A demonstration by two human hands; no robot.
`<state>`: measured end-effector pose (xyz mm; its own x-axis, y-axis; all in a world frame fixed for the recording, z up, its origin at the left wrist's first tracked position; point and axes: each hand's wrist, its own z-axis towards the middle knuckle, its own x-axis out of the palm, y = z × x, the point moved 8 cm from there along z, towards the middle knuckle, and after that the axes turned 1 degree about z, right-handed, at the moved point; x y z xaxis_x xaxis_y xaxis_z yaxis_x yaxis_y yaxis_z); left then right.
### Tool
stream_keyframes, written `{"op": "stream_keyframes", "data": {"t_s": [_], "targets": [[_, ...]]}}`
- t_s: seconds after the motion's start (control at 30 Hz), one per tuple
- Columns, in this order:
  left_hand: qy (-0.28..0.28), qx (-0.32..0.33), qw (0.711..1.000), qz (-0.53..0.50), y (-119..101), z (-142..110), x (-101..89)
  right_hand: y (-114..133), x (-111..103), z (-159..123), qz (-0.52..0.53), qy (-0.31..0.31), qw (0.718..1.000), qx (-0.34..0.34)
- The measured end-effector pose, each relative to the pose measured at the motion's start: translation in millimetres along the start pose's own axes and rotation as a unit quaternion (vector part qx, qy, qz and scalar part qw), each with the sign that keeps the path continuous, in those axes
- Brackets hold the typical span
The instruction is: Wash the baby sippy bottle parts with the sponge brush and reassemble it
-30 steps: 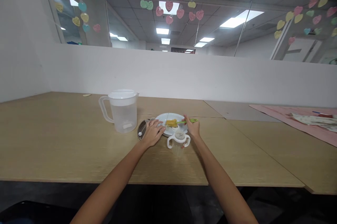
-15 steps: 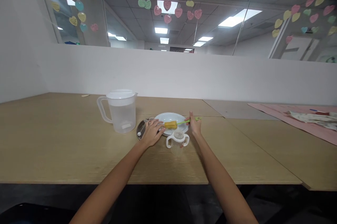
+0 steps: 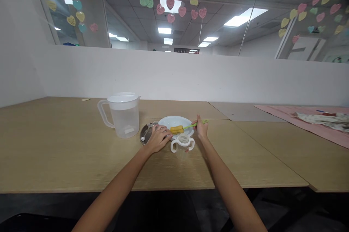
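My right hand (image 3: 201, 128) is closed round the green handle of a bottle brush (image 3: 177, 129) with a yellow sponge head. The brush lies level over a white bowl (image 3: 174, 119), its head pointing left. My left hand (image 3: 159, 138) rests with fingers stretched at the bowl's left rim, close to the sponge tip; whether it touches the sponge I cannot tell. Partly under that hand is a round metal dish (image 3: 143, 133) with small clear and white parts in it. A clear cup (image 3: 182, 147) with two white handles stands upright in front of the bowl, between my forearms.
A clear plastic pitcher (image 3: 125, 121) with a white lid stands left of the dish. At the far right, a pink cloth (image 3: 278, 112) carries a patterned fabric (image 3: 321, 120). The wooden table (image 3: 68, 159) ends at a front edge below my forearms, with a white wall behind.
The view has shifted slightly, moving the scene a little left. Both hands, the brush and the cup keep nearly the same places relative to each other.
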<state>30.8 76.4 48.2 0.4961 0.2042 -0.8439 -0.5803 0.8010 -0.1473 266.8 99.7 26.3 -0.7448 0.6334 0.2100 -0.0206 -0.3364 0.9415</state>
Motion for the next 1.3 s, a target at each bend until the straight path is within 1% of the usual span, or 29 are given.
{"op": "stream_keyframes", "data": {"t_s": [0.23, 0.5, 0.77, 0.9, 1.17, 1.3], "targets": [[0.006, 0.006, 1.000, 0.000, -5.1, 1.7, -2.3, -2.1, -1.7, -0.5, -0.005, -0.014, 1.000, 0.003], [0.014, 0.006, 1.000, 0.007, -9.1, 1.4, -2.3, -2.0, 4.8, -1.9, -0.024, 0.016, 1.000, -0.009], [-0.018, -0.011, 0.997, 0.073, -3.2, 0.5, -1.7, -2.0, 5.0, -0.3, -0.004, 0.024, 0.999, -0.021], [-0.025, -0.013, 0.997, 0.074, -1.5, 0.4, -3.7, -1.0, 5.3, -0.4, -0.003, 0.024, 0.999, -0.025], [0.017, -0.015, 0.999, 0.044, 1.0, 3.7, 1.3, 1.0, 2.2, -1.5, -0.012, 0.009, 1.000, -0.020], [0.029, -0.022, 0.999, 0.014, 0.2, 6.3, 0.6, -1.2, 0.5, -0.7, -0.017, 0.003, 1.000, -0.019]]}}
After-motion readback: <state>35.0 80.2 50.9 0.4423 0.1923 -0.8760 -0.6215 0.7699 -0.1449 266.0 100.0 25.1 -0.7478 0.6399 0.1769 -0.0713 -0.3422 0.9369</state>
